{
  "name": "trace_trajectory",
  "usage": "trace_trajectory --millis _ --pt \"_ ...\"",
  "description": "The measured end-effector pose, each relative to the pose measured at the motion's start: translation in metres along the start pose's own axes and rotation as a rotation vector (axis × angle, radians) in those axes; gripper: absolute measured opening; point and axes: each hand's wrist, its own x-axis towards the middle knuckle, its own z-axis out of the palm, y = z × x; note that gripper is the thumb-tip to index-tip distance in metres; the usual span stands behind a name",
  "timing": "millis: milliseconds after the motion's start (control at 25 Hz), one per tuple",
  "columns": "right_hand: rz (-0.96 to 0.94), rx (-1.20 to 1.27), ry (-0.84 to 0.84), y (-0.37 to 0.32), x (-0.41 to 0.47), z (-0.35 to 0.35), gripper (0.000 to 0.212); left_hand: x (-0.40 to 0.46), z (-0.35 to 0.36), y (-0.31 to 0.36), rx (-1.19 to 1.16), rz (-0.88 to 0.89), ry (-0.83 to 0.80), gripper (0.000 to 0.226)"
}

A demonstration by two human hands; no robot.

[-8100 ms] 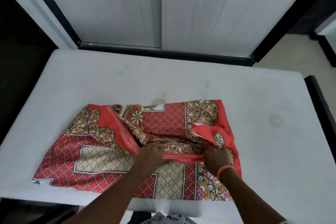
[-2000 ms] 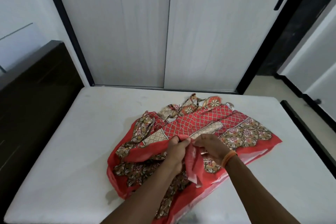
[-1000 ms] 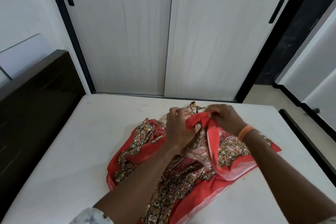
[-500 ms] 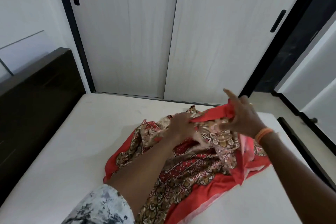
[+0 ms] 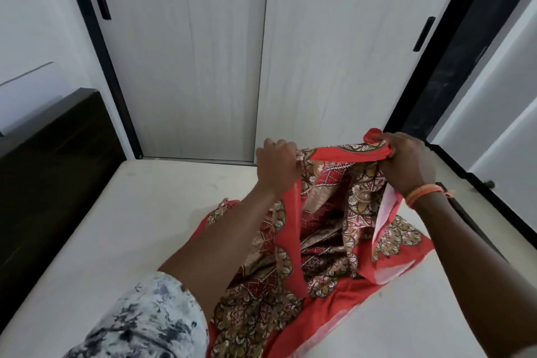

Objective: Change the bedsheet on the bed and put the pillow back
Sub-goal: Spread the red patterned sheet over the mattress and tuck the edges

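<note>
On the far left I see the dark headboard (image 5: 49, 160) and the bare mattress (image 5: 122, 229) running across to the wardrobe doors (image 5: 261, 52); nothing covers the bed yet, and I see no pillow in view. My left hand (image 5: 277, 166) is now raised above the mattress, fingers curled round the red border of the bedsheet (image 5: 325, 235). Half a second ago that hand sat low in the crumpled pile; it has since lifted and found an edge. Between the hands a short stretch of hem runs almost taut, where a second ago both hands were bunched together over the heap. Further right, my right hand (image 5: 406, 163), with the orange band (image 5: 422, 195) at the wrist, clamps a gathered wad of the same hem, higher and farther out than before. The rest of the sheet hangs from the two grips and trails in folds on the mattress, toward its right side. I judge this means unfolding has started: the hands are well apart along one edge, so the next step is likely to shake the sheet open and spread it across the bed.
</note>
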Motion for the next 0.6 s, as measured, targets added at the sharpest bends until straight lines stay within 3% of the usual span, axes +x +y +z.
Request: trace_trajectory --millis 160,240,360,480,520,600 --pt "0.114 -0.135 -0.021 0.012 -0.015 0.011 0.032 0.009 0.009 -0.025 0.054 -0.235 -0.044 0.004" --pt "0.275 -0.077 -0.075 0.015 -0.021 0.015 0.02 0.003 0.018 -0.035 0.124 -0.297 -0.069 0.007" --pt "0.514 0.081 -0.142 0.021 -0.026 0.022 0.018 -0.007 0.026 -0.049 0.176 -0.295 -0.126 0.011" --pt "0.59 0.094 -0.204 0.025 -0.034 0.025 0.023 -0.018 0.036 -0.067 0.274 -0.266 -0.173 0.007" --pt "0.61 0.081 -0.216 0.025 -0.039 0.027 0.023 -0.021 0.038 -0.07 0.265 -0.268 -0.199 0.009" --pt "0.645 0.016 -0.233 0.03 -0.051 0.03 0.019 -0.022 0.042 -0.07 0.024 -0.42 -0.257 0.013"
